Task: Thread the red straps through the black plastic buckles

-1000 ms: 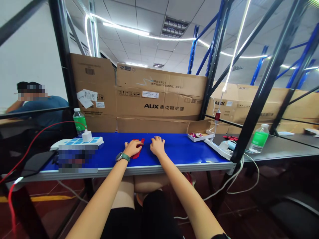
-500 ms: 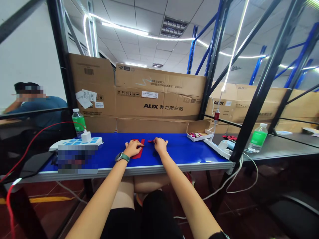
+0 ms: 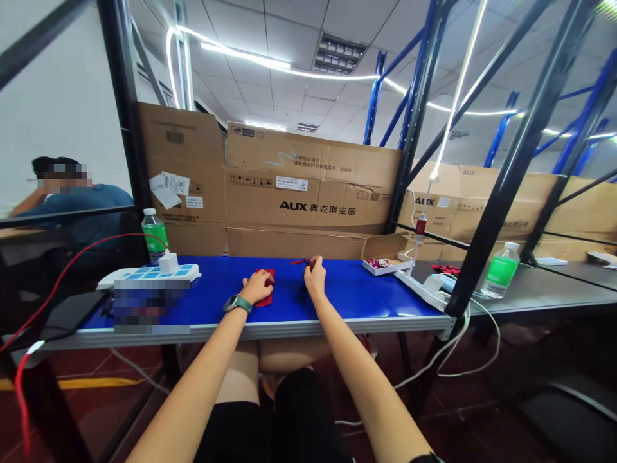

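My left hand [image 3: 259, 287], with a green-banded watch at its wrist, lies over a flat red piece [image 3: 265, 301] on the blue tabletop. Its fingers curl over the piece's right edge and partly hide it; what kind of thing it is, I cannot make out. A short way to the right, my right hand [image 3: 315, 276] is raised a little over the table. Between its thumb and fingers it pinches a small, thin red thing [image 3: 299, 262] that sticks out to the left. The rest of that thing is hidden by the fingers.
A shallow white box [image 3: 387, 264] of small colourful items stands at the back right. A power strip [image 3: 149, 275] and a bottle [image 3: 154, 236] are on the left, with a red cable arching over. Cardboard panels [image 3: 313, 186] close off the back. One person sits far left.
My right hand has moved up and slightly right with the small red thing. The red piece's right-hand strip no longer shows flat beside my left hand, whose fingers now curl in more.
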`<state>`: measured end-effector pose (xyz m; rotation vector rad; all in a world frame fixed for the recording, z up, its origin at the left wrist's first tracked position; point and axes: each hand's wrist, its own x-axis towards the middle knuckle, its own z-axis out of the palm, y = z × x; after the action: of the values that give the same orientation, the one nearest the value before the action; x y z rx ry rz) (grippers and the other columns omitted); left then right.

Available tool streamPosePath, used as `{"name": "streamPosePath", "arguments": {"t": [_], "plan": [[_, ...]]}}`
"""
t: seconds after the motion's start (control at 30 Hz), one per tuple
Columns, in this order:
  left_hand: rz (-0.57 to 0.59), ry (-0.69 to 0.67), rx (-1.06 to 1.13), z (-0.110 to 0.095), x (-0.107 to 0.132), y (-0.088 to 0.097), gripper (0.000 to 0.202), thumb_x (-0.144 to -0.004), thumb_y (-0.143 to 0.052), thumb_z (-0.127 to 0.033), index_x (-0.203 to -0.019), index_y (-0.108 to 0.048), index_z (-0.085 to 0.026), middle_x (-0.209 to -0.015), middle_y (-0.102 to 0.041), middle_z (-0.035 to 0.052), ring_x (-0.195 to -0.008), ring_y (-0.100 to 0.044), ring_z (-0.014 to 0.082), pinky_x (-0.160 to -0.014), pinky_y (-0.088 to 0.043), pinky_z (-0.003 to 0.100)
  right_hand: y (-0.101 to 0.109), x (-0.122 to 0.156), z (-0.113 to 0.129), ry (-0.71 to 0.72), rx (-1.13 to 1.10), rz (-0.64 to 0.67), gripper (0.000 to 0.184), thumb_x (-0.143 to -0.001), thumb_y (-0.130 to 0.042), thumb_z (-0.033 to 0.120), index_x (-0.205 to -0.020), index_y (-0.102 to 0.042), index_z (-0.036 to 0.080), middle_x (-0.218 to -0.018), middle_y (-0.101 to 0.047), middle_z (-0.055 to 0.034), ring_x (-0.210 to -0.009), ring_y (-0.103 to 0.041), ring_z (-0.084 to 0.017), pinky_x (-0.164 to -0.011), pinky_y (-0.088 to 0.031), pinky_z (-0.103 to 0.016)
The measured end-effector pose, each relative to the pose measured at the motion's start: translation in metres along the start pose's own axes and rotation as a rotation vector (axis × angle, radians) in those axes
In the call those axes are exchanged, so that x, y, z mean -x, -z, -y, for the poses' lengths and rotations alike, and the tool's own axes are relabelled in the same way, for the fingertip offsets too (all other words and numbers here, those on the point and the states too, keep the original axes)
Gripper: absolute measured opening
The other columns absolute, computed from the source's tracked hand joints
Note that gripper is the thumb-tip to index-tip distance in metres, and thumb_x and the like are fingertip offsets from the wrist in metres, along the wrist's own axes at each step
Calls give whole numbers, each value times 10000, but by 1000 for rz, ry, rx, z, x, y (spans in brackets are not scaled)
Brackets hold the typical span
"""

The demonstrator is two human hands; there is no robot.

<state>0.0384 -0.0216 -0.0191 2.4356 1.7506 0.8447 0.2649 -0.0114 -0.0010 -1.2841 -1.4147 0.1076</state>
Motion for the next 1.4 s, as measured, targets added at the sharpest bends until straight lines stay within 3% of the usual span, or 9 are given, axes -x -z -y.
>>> {"name": "streamPosePath", "arguments": {"t": [0.1,0.2,0.3,0.43,0.8,0.93,1.1,1.23,1.4], "plan": [[-24,-7,-5,-3,1,3,226,-841,-554,-251,-1016,-696,-256,-1238,-637,69,-1164,-557,300,-917,-413,449,0,-1,0,-115,-190,61,261,-852,-373,202,-1101,-450,218,-813,-665,-26,-688,-681,-186,-662,-511,-277],[-143,-93,28,-8,3,10,331,-873,-572,-302,-1195,-637,-264,-1304,-607,81,-1203,-544,301,-965,-413,467,-2,3,5,-172,-387,262,235,-817,-407,251,-1044,-467,233,-715,-652,27,-537,-652,-154,-511,-483,-231],[-230,-233,110,-15,4,19,533,-877,-592,-274,-1403,-505,-292,-1398,-555,80,-1285,-505,280,-1017,-418,446,-5,12,13,-82,-511,541,208,-766,-496,295,-957,-529,217,-666,-665,30,-464,-621,-137,-418,-426,-195],[-169,-449,211,-22,5,27,624,-841,-516,-72,-1398,-545,-351,-1338,-599,29,-1250,-546,205,-1047,-443,352,-7,22,19,74,-513,763,160,-756,-545,294,-824,-635,180,-664,-685,-2,-473,-621,-136,-410,-407,-189],[-119,-552,20,-30,4,23,506,-916,-511,-127,-1349,-603,-372,-1259,-621,39,-1096,-622,195,-973,-497,315,-3,15,11,21,-232,606,229,-756,-460,228,-587,-609,188,-471,-559,19,-451,-504,-117,-459,-376,-198],[-107,-563,-13,-28,3,21,479,-946,-449,-121,-1328,-623,-352,-1264,-632,47,-1067,-638,186,-952,-505,307,-4,17,12,28,-259,649,211,-784,-465,261,-697,-642,186,-511,-603,15,-413,-513,-117,-445,-399,-207],[-237,-609,182,-23,2,18,465,-963,-461,-154,-1389,-565,-305,-1193,-668,46,-1095,-634,178,-952,-521,305,-6,17,14,-13,-493,614,257,-817,-547,382,-1034,-537,244,-621,-621,73,-367,-541,-117,-350,-345,-188],[-275,-577,248,-18,-3,11,477,-933,-476,-102,-1366,-583,-270,-1141,-689,57,-1071,-644,186,-965,-521,330,-5,16,13,-60,-589,626,337,-863,-535,551,-1023,-469,262,-697,-623,50,-439,-605,-153,-365,-374,-209],[-270,-513,293,-12,-8,4,379,-923,-544,-158,-1284,-638,-223,-1120,-707,81,-1015,-663,210,-934,-535,359,-6,12,12,236,-348,440,243,-932,-515,487,-931,-552,247,-878,-632,-17,-805,-641,-187,-687,-514,-290]]}}
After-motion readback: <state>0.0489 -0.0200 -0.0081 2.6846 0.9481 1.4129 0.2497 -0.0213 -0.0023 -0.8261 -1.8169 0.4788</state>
